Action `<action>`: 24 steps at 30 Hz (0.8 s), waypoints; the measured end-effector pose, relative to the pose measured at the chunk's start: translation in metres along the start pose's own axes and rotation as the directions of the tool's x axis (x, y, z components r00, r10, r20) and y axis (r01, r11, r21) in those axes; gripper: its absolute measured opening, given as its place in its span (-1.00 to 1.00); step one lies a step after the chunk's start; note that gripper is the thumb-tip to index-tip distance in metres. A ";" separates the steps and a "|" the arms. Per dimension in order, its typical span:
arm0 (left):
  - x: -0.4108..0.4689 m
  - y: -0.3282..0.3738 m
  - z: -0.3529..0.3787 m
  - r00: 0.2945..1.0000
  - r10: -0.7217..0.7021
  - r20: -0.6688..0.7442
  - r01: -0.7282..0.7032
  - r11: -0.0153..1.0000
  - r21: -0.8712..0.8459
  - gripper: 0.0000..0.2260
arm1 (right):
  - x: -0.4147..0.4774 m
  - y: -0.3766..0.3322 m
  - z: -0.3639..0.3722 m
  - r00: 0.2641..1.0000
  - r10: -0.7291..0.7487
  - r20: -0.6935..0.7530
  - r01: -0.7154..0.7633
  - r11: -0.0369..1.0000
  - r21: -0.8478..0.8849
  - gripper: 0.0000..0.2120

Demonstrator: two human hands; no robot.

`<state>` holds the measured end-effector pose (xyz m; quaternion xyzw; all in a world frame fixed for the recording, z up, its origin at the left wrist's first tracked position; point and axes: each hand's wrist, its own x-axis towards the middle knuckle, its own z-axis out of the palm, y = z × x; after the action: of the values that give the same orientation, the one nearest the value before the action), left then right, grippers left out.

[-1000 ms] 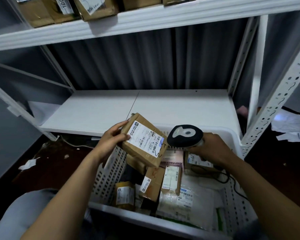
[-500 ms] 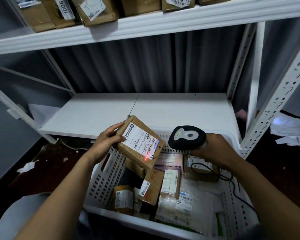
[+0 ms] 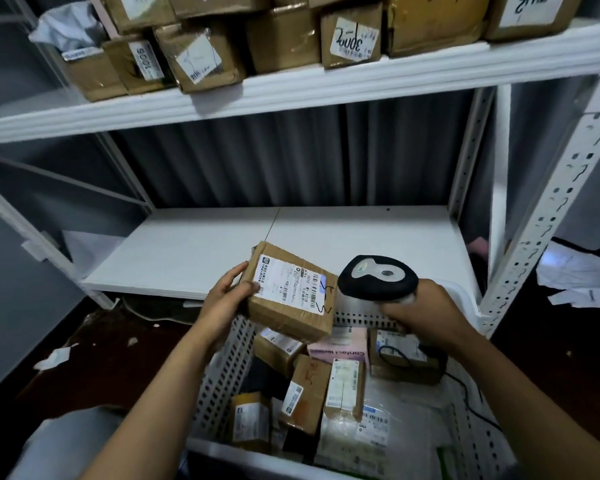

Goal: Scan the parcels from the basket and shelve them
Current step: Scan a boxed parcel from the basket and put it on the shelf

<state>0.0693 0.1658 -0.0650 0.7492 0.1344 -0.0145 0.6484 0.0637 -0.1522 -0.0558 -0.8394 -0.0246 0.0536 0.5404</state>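
Note:
My left hand (image 3: 224, 299) holds a brown cardboard parcel (image 3: 288, 313) by its left end, white label facing up, above the basket. My right hand (image 3: 423, 311) grips a black and grey barcode scanner (image 3: 378, 278), whose head points at the parcel's right end from a short gap. Below them stands a white perforated basket (image 3: 222, 375) with several labelled parcels (image 3: 305, 393) and plastic mailers. The lower white shelf (image 3: 222, 244) lies bare just behind the basket.
The upper shelf (image 3: 291, 88) carries a row of taped cardboard boxes (image 3: 201, 60) with handwritten numbers. White perforated uprights (image 3: 548, 216) frame the rack on the right. The scanner's black cable (image 3: 471, 400) trails over the basket's right side. Paper scraps (image 3: 575, 278) litter the dark floor.
The view has tilted up, so the upper shelf's boxes show. The red scan dot seen on the label half a second ago is gone. Parcel and scanner keep the same relation.

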 end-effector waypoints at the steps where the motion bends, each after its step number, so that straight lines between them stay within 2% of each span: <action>1: -0.004 0.002 0.004 1.000 0.004 -0.015 -0.004 0.999 -0.033 -0.51 | -0.002 -0.001 0.002 1.000 0.014 -0.014 -0.013 0.999 0.037 -0.87; 4: -0.013 0.009 0.020 1.000 -0.013 -0.020 0.010 0.986 -0.167 -0.54 | -0.011 -0.006 0.009 0.994 0.066 -0.085 -0.051 0.984 0.171 -0.98; 6: -0.019 0.022 0.030 1.000 -0.024 0.018 0.027 0.966 -0.255 -0.54 | -0.015 -0.013 0.014 0.983 0.095 -0.155 -0.049 0.958 0.283 -0.89; 9: -0.026 0.049 0.040 0.999 -0.020 0.050 0.034 0.955 -0.296 -0.52 | -0.017 -0.035 0.014 0.963 0.086 -0.255 0.019 0.924 0.382 -0.83; 12: -0.037 0.078 0.040 0.994 0.021 0.105 0.002 0.979 -0.205 -0.45 | -0.014 -0.061 0.008 0.944 0.084 -0.319 0.076 0.886 0.457 -0.75; 14: -0.044 0.096 0.032 0.986 0.062 0.157 -0.042 0.991 -0.126 -0.40 | -0.011 -0.077 0.002 0.938 0.096 -0.333 0.092 0.858 0.505 -0.77; 17: -0.053 0.122 0.010 0.951 0.134 0.280 -0.136 0.991 -0.012 -0.21 | -0.009 -0.104 -0.008 0.943 0.117 -0.311 0.089 0.813 0.576 -0.77; 20: -0.063 0.149 -0.011 0.896 0.176 0.408 -0.234 0.968 0.095 0.02 | -0.011 -0.134 -0.017 0.948 0.103 -0.299 0.101 0.796 0.596 -0.84; 22: -0.064 0.165 -0.026 0.858 0.236 0.457 -0.327 0.936 0.132 0.09 | -0.010 -0.154 -0.020 0.954 0.087 -0.286 0.104 0.800 0.590 -0.85; 24: -0.062 0.179 -0.042 0.836 0.278 0.474 -0.404 0.895 0.188 0.13 | -0.008 -0.172 -0.023 0.954 0.077 -0.289 0.107 0.816 0.569 -0.78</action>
<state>0.0426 0.1730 0.1272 0.8225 -0.1541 -0.0834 0.5410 0.0614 -0.1022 0.1101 -0.6335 0.0679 -0.0731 0.7672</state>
